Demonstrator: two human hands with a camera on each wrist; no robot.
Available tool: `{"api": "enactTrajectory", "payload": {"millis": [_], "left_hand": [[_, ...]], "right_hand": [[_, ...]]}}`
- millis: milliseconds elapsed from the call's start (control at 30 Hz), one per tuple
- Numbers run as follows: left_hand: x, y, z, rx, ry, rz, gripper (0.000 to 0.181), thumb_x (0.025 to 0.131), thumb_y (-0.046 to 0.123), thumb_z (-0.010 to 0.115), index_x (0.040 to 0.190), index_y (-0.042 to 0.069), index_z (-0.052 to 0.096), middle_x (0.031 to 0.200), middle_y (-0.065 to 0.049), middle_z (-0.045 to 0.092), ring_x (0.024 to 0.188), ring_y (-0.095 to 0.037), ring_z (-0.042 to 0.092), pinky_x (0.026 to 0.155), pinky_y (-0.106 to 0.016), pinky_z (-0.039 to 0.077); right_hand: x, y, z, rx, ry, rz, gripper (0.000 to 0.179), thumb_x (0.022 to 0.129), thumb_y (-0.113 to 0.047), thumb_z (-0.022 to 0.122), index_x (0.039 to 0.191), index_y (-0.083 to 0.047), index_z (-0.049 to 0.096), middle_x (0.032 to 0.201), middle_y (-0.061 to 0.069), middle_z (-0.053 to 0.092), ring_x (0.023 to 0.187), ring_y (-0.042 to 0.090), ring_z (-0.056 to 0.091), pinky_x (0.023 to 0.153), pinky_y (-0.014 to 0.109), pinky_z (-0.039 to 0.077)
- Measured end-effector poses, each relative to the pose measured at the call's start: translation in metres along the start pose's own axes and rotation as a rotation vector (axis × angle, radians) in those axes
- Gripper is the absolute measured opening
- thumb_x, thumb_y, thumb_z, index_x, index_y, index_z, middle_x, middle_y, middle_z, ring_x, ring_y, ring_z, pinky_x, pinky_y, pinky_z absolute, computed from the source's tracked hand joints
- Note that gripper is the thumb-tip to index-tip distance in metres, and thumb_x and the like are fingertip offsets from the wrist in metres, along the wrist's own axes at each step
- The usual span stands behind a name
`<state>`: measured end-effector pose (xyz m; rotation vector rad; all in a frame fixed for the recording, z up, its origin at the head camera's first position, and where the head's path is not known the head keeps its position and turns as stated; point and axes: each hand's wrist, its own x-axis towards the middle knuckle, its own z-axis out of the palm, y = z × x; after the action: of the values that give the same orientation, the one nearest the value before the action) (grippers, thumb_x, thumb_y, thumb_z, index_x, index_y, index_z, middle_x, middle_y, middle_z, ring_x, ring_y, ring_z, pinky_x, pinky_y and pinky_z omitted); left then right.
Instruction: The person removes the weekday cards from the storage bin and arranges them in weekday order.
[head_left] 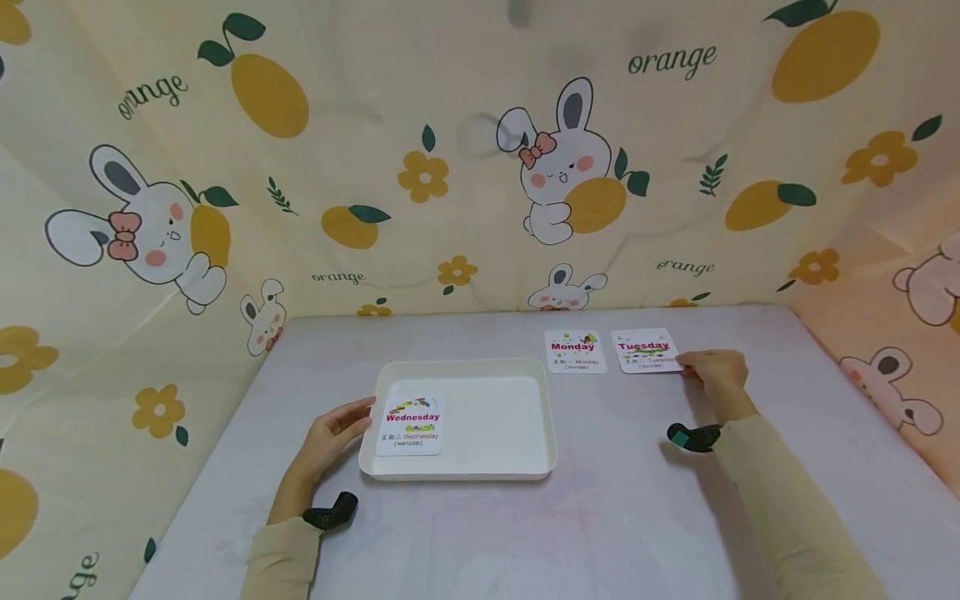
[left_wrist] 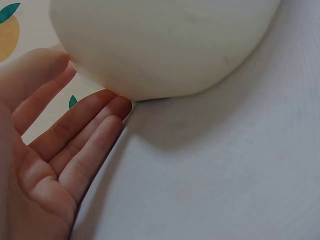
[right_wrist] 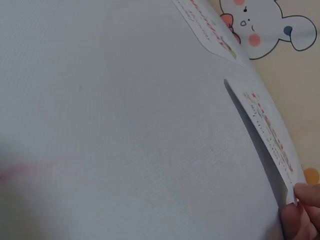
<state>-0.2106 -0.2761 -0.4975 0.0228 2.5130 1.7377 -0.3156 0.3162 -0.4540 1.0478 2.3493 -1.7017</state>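
Observation:
My right hand (head_left: 716,371) pinches the right edge of the Tuesday card (head_left: 643,351) between thumb and fingers. In the right wrist view, that card (right_wrist: 270,135) is tilted, with a dark shadow under its near edge. The Monday card (head_left: 576,352) lies to its left. A white tray (head_left: 457,477) holds the Wednesday card (head_left: 410,423), face up at its left end. At the tray's left side is my left hand (head_left: 330,442); the left wrist view shows its fingers (left_wrist: 95,145) extended, fingertips right at the tray's outer wall (left_wrist: 165,60).
A pale cloth (head_left: 480,542) covers the table. Behind and at both sides rises a cream curtain (head_left: 465,92) printed with rabbits, oranges and flowers. Each wrist wears a black strap device (head_left: 693,437).

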Motion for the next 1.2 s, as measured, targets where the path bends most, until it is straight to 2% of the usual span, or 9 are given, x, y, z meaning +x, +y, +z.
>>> {"api": "enactTrajectory", "payload": {"millis": [333,600,833,967,1100,1200], "left_hand": [[0.001,0.000,0.000,-0.009,-0.003,0.004,0.050,0.092,0.029,0.065,0.136,0.008,0.054,0.138,-0.018,0.057,0.102,0.015,0.056,0.089,-0.005,0.044],[0.001,0.000,0.000,-0.011,-0.008,0.007,0.050,0.093,0.029,0.064,0.137,0.008,0.053,0.139,-0.019,0.056,0.102,0.015,0.056,0.089,-0.005,0.043],[0.000,-0.001,-0.001,-0.011,-0.007,-0.011,0.051,0.092,0.030,0.065,0.137,0.009,0.053,0.139,-0.018,0.056,0.102,0.015,0.056,0.089,-0.004,0.044],[0.000,-0.001,-0.001,-0.005,-0.008,-0.010,0.051,0.092,0.031,0.064,0.137,0.009,0.053,0.140,-0.017,0.055,0.103,0.017,0.055,0.089,-0.004,0.043],[0.001,-0.002,-0.001,0.010,0.002,0.002,0.049,0.092,0.030,0.064,0.136,0.009,0.054,0.139,-0.017,0.056,0.102,0.018,0.054,0.089,-0.004,0.042],[0.002,-0.003,-0.001,0.014,0.005,0.012,0.049,0.092,0.029,0.064,0.136,0.008,0.055,0.138,-0.018,0.057,0.101,0.018,0.054,0.089,-0.004,0.042]], "right_hand": [[0.001,0.002,-0.001,-0.071,0.018,-0.002,0.054,0.084,-0.020,0.073,0.132,-0.001,0.057,0.040,-0.017,0.054,0.046,0.000,0.057,0.051,0.020,0.046],[-0.004,0.003,-0.003,-0.119,0.017,0.019,0.053,0.088,-0.028,0.069,0.133,-0.003,0.057,0.046,-0.016,0.054,0.053,0.002,0.055,0.053,0.018,0.046],[-0.009,0.006,-0.005,-0.130,-0.054,0.014,0.058,0.089,-0.036,0.066,0.136,-0.004,0.054,0.054,-0.015,0.058,0.060,0.004,0.056,0.060,0.019,0.047],[-0.018,0.005,-0.001,-0.090,-0.096,-0.007,0.059,0.090,-0.035,0.065,0.138,-0.003,0.051,0.056,-0.017,0.057,0.060,0.002,0.058,0.060,0.017,0.049],[-0.034,0.002,0.007,-0.033,-0.177,-0.077,0.058,0.091,-0.030,0.065,0.136,0.004,0.050,0.060,-0.016,0.059,0.059,0.002,0.059,0.059,0.016,0.052],[-0.050,0.000,0.012,-0.043,-0.247,-0.135,0.058,0.092,-0.030,0.064,0.133,0.008,0.049,0.063,-0.015,0.061,0.061,0.003,0.060,0.061,0.018,0.054]]}}
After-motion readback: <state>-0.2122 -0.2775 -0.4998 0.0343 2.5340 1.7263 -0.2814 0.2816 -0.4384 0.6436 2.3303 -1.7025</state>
